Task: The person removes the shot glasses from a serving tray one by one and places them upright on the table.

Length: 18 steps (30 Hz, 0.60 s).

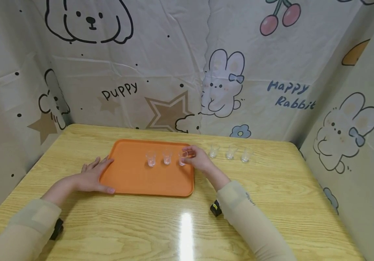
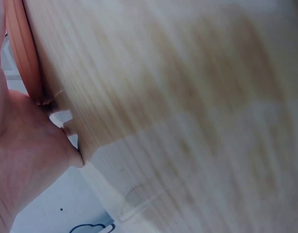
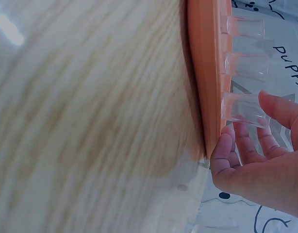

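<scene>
An orange tray (image 1: pixel 131 181) lies on the wooden table, with three small clear cups in a row on it. My right hand (image 1: pixel 198 158) pinches the rightmost cup (image 3: pixel 243 109) between thumb and fingers near its rim; the cup stands upright at the tray's right side. Left of it are the middle cup (image 1: pixel 167 158) and the left cup (image 1: pixel 151 159). At the tray's left edge, my left hand (image 1: pixel 90 178) rests with fingers spread, thumb along the front corner. In the left wrist view only part of the left hand (image 2: pixel 30 141) and the tray rim (image 2: pixel 25 53) show.
Three more clear cups stand in a row right of the tray, among them a middle one (image 1: pixel 230 152). Printed cloth (image 1: pixel 161 72) hangs behind the table and along its sides. Bare wood (image 1: pixel 141 228) lies in front of the tray.
</scene>
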Motion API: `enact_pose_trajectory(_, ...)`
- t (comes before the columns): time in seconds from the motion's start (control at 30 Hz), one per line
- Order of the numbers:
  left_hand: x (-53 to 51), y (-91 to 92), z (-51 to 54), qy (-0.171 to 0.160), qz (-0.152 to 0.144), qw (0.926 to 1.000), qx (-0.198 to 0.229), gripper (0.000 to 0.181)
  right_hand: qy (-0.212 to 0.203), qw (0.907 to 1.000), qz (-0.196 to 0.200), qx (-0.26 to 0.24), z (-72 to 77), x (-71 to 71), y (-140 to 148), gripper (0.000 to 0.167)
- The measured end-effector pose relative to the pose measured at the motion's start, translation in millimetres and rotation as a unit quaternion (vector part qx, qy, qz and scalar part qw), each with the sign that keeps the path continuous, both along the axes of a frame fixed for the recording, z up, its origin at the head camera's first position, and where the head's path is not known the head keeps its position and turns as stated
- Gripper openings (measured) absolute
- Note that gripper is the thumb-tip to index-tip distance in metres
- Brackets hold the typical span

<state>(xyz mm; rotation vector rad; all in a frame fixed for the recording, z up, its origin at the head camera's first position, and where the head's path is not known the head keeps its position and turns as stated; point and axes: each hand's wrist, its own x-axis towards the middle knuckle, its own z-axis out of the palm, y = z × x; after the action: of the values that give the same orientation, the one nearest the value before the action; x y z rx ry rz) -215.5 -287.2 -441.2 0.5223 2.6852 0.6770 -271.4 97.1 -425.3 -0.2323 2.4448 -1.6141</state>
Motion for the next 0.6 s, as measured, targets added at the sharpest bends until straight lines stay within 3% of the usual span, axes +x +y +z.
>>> enact_pose_trajectory(0.27,-1.3,-1.6,-1.4,-0.007,-0.001,0.9999,0.009,0.114,-0.002,0.9998,0.016,0.014,9.8,3.9,4.5,0.037)
enact_pose_trajectory(0.5,-0.5,-1.0,-1.0,-0.008,-0.003,0.9999,0.011,0.114,-0.004,0.9987,0.029,0.041,33.3,9.5,12.6,0.035)
enact_pose_trajectory(0.6,-0.6,-1.2,-1.5,-0.006,-0.002,1.0,0.007,0.114,-0.005,0.9984,0.035,0.044,36.1,7.5,18.9,0.035)
